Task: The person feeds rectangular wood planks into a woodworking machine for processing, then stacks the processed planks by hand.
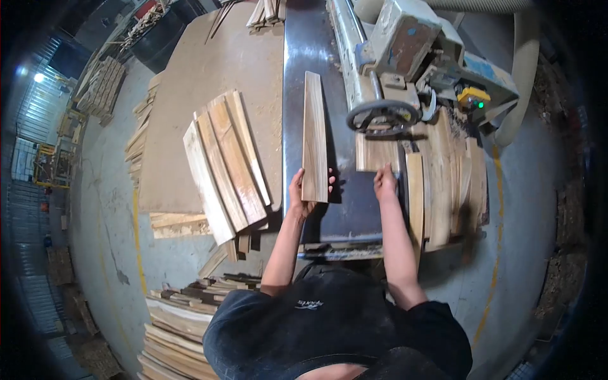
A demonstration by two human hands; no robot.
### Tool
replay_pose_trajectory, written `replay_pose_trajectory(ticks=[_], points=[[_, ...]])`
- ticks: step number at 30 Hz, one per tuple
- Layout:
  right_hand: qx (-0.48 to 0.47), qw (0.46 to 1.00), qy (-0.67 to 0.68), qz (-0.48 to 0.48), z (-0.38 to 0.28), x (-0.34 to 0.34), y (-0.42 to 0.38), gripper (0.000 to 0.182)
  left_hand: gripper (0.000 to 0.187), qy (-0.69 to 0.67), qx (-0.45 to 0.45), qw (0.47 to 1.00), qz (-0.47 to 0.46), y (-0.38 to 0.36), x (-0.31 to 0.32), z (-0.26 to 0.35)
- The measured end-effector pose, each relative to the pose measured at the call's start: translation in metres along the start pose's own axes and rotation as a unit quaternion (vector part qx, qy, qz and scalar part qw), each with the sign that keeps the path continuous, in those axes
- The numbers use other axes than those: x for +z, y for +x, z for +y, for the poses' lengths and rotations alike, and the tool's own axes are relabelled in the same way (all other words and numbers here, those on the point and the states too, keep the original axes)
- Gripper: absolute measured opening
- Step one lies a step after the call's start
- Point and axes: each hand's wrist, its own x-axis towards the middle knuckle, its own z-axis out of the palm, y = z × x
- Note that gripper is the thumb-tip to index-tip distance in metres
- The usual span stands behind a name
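Observation:
My left hand [303, 192] grips the near end of a long wooden board [315, 136] from below, with fingertips showing at its right edge. The board lies lengthwise over a dark metal machine table [345, 215]. My right hand [385, 182] has its fingers curled together at the near edge of a wider wooden board [378, 154]. That board lies on the same table, beneath a black handwheel [382, 116], and its far part is hidden by the machine. The exact finger contact there is partly hidden.
A woodworking machine [405, 47] with a green-lit yellow switch box [474, 98] and a hose [524, 76] stands ahead right. Several boards [231, 164] lie on a brown panel [177, 145] at left. More planks [443, 190] are stacked right, others [177, 329] low at left.

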Motion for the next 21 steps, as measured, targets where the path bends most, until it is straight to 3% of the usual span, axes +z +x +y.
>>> replay_pose_trajectory(ticks=[2,4,5,7,8,10,11,12,13,14,15,16,18,19,21], points=[[-0.097,0.994,-0.05,-0.027,0.007,0.009,0.003,0.038,0.074,-0.083,-0.018,0.996,-0.027,-0.036,0.003,-0.013],[-0.146,0.972,0.123,-0.14,0.006,0.035,-0.036,0.04,0.076,-0.097,-0.005,0.994,-0.044,-0.062,0.005,-0.031],[-0.103,0.97,0.073,-0.21,0.011,0.028,-0.041,0.04,0.077,-0.112,0.005,0.992,-0.064,-0.076,0.004,-0.039],[-0.077,0.964,-0.107,-0.232,0.024,0.019,-0.097,0.043,0.077,-0.087,-0.003,0.996,-0.037,-0.101,0.0,-0.056],[-0.05,0.933,-0.181,-0.308,0.035,0.003,-0.116,0.049,0.076,-0.063,-0.016,0.998,-0.017,-0.11,-0.002,-0.065],[0.053,0.896,-0.267,-0.351,0.054,-0.032,-0.168,0.062,0.072,0.193,-0.007,0.98,0.056,-0.124,-0.023,-0.087],[0.038,0.881,-0.302,-0.363,0.081,-0.059,-0.17,0.069,0.068,0.299,0.002,0.95,0.087,-0.133,-0.027,-0.098],[0.06,0.872,-0.402,-0.272,0.065,-0.071,-0.216,0.073,0.065,0.4,0.014,0.909,0.118,-0.141,-0.032,-0.108],[0.018,0.872,-0.314,-0.374,0.14,-0.123,-0.147,0.073,0.056,0.562,0.062,0.818,0.105,-0.143,-0.05,-0.116],[0.129,0.91,-0.21,-0.332,0.102,-0.128,-0.216,0.072,0.047,0.704,0.108,0.695,0.094,-0.144,-0.064,-0.12],[0.161,0.906,-0.194,-0.341,0.101,-0.152,-0.226,0.064,0.049,0.774,0.119,0.616,0.085,-0.147,-0.052,-0.126],[0.129,0.906,-0.245,-0.319,0.116,-0.181,-0.22,0.058,0.056,0.818,0.153,0.532,0.154,-0.151,-0.041,-0.146],[0.171,0.912,-0.169,-0.333,0.115,-0.216,-0.237,0.046,0.065,0.89,0.169,0.409,0.114,-0.152,-0.028,-0.173],[0.176,0.922,-0.109,-0.327,0.125,-0.235,-0.236,0.041,0.078,0.896,0.179,0.402,0.063,-0.145,-0.045,-0.187],[0.203,0.946,-0.038,-0.25,0.143,-0.265,-0.229,0.037,0.086,0.907,0.174,0.381,0.042,-0.136,-0.043,-0.217]])
